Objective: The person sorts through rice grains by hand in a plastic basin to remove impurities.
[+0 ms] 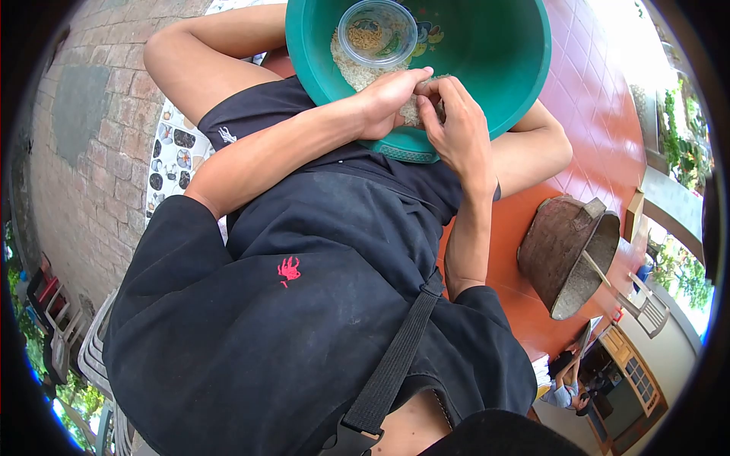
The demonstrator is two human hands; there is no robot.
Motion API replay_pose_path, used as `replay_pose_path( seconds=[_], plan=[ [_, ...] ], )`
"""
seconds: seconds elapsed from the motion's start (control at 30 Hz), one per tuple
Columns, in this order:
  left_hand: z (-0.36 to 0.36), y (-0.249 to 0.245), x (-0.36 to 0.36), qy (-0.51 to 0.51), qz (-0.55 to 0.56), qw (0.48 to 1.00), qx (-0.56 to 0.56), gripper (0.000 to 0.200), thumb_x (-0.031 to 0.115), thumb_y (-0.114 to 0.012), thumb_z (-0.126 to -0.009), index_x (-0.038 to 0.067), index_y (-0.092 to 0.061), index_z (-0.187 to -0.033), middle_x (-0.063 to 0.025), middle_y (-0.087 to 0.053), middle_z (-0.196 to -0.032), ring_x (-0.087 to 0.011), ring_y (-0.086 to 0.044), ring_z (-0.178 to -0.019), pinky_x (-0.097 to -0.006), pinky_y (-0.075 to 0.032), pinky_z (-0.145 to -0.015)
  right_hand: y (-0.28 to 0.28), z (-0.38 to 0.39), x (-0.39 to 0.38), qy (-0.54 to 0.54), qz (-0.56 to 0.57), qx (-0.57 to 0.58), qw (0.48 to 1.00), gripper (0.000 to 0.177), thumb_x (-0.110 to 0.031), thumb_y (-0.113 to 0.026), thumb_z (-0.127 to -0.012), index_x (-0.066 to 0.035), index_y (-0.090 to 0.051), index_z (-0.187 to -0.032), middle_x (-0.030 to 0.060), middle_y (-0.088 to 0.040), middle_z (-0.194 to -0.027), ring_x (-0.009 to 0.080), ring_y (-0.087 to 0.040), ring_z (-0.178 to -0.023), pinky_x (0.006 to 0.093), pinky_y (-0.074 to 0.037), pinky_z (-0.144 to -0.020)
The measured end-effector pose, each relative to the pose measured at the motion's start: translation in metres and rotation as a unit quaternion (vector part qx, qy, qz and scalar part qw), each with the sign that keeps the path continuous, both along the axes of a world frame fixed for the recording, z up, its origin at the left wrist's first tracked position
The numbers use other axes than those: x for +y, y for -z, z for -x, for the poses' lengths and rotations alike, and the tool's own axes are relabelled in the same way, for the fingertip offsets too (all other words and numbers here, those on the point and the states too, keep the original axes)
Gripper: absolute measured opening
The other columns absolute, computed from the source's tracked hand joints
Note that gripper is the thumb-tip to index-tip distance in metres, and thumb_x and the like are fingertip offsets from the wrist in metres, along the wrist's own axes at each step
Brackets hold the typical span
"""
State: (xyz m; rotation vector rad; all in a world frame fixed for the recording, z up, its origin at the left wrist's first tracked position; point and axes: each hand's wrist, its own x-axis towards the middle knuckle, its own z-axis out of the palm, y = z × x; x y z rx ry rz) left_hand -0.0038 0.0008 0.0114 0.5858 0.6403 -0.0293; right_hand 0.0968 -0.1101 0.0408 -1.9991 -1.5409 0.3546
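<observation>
Red tiles [487, 235] flank the green tub [525, 83], where the half-curled left hand [384, 99] and bent-fingered right hand [465, 128], any pinched contents indistinct, work best low over the rice [356, 74].

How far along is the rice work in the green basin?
Looks done: some tan grains are in the clear cup. In hand: left hand palm up, right hand fingers curled beside it; exact grip unclear. Left: whitish rice lies loose in the basin, so probably unfinished.
</observation>
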Motion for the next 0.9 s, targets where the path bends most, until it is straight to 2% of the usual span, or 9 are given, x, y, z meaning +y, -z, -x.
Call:
replay_pose_path(
  seconds=[0.17,0.23,0.43,0.47,0.53,0.57,0.63,0.73,0.9],
  plan=[
    [0.0,0.003,0.0,-0.003,0.012,1.0,0.002,0.033,0.038,-0.042,-0.106,0.009,-0.06,-0.104,-0.0009,-0.058,-0.104,-0.0145,-0.059,-0.1,-0.0428,-0.055,-0.085,-0.008,-0.001,0.001,0.017,-0.001,0.063,0.998,0.005,-0.006,-0.063,-0.089,-0.002,-0.063,-0.093,0.0107,-0.061,-0.085,0.0266,-0.061,-0.069,0.0376,-0.05,-0.063],
    [-0.001,0.003,0.0,-0.004,0.003,1.0,-0.011,0.031,0.036,-0.041,-0.106,0.01,-0.058,-0.105,-0.0004,-0.058,-0.106,-0.0148,-0.06,-0.102,-0.0428,-0.056,-0.088,-0.007,-0.004,0.003,0.004,-0.049,0.098,0.994,0.006,-0.004,-0.063,-0.089,-0.002,-0.064,-0.094,0.0095,-0.061,-0.082,0.0208,-0.059,-0.063,0.0332,-0.047,-0.057],
    [0.001,0.002,0.003,0.002,0.015,1.0,-0.019,0.032,0.033,-0.042,-0.106,0.005,-0.053,-0.117,-0.0039,-0.057,-0.109,-0.0182,-0.064,-0.104,-0.0425,-0.059,-0.088,-0.014,-0.003,0.006,0.055,-0.123,0.104,0.985,0.005,-0.001,-0.065,-0.089,-0.001,-0.066,-0.095,0.0069,-0.065,-0.083,0.0137,-0.06,-0.065,0.0273,-0.045,-0.054],
    [0.001,0.002,0.002,0.002,0.016,1.0,-0.018,0.032,0.033,-0.042,-0.106,0.005,-0.053,-0.117,-0.0039,-0.057,-0.109,-0.0182,-0.064,-0.104,-0.0425,-0.059,-0.088,-0.016,-0.004,0.008,0.053,-0.151,0.085,0.984,0.005,0.0,-0.066,-0.089,0.0,-0.066,-0.094,0.0061,-0.066,-0.084,0.0133,-0.061,-0.066,0.0258,-0.046,-0.055],
    [-0.001,-0.008,0.0,-0.011,-0.011,1.0,0.002,0.054,0.036,-0.032,-0.108,-0.013,-0.055,-0.109,-0.0227,-0.066,-0.101,-0.0325,-0.072,-0.091,-0.036,-0.062,-0.076,-0.019,-0.006,0.018,0.056,-0.218,0.087,0.971,0.006,0.0,-0.068,-0.088,0.0,-0.067,-0.094,0.0057,-0.066,-0.084,0.0132,-0.061,-0.067,0.0255,-0.047,-0.056],
    [-0.002,-0.011,-0.001,-0.009,-0.011,1.0,0.002,0.054,0.036,-0.032,-0.108,-0.013,-0.055,-0.109,-0.0227,-0.066,-0.101,-0.0325,-0.072,-0.091,-0.036,-0.062,-0.076,-0.021,-0.006,0.022,0.056,-0.285,0.09,0.953,0.007,0.0,-0.069,-0.087,0.0,-0.068,-0.094,0.0054,-0.066,-0.084,0.0131,-0.062,-0.068,0.0253,-0.048,-0.057],
    [-0.001,-0.015,0.0,0.001,-0.017,1.0,0.026,0.056,0.037,-0.031,-0.108,-0.013,-0.054,-0.109,-0.0238,-0.066,-0.101,-0.0331,-0.072,-0.093,-0.0362,-0.063,-0.076,-0.028,-0.006,0.025,0.05,-0.301,0.095,0.947,0.012,0.002,-0.07,-0.086,-0.001,-0.07,-0.097,0.007,-0.071,-0.092,0.0132,-0.067,-0.077,0.0244,-0.051,-0.06],
    [-0.001,-0.012,0.001,-0.004,-0.016,1.0,0.015,0.055,0.037,-0.031,-0.108,-0.014,-0.054,-0.109,-0.0243,-0.066,-0.101,-0.0332,-0.072,-0.092,-0.0359,-0.063,-0.075,-0.034,-0.007,0.027,-0.017,-0.284,0.057,0.957,0.02,0.008,-0.067,-0.086,-0.002,-0.073,-0.103,0.0113,-0.073,-0.114,0.0201,-0.072,-0.097,0.0287,-0.057,-0.079],
    [-0.001,-0.003,0.0,-0.017,-0.013,1.0,0.001,0.051,0.035,-0.034,-0.108,-0.011,-0.053,-0.114,-0.0219,-0.066,-0.103,-0.0316,-0.072,-0.091,-0.036,-0.062,-0.076,-0.016,-0.01,0.001,-0.01,-0.195,0.032,0.98,0.018,0.005,-0.068,-0.086,-0.003,-0.072,-0.102,0.0104,-0.072,-0.112,0.0247,-0.07,-0.098,0.0325,-0.056,-0.082]
  ],
)
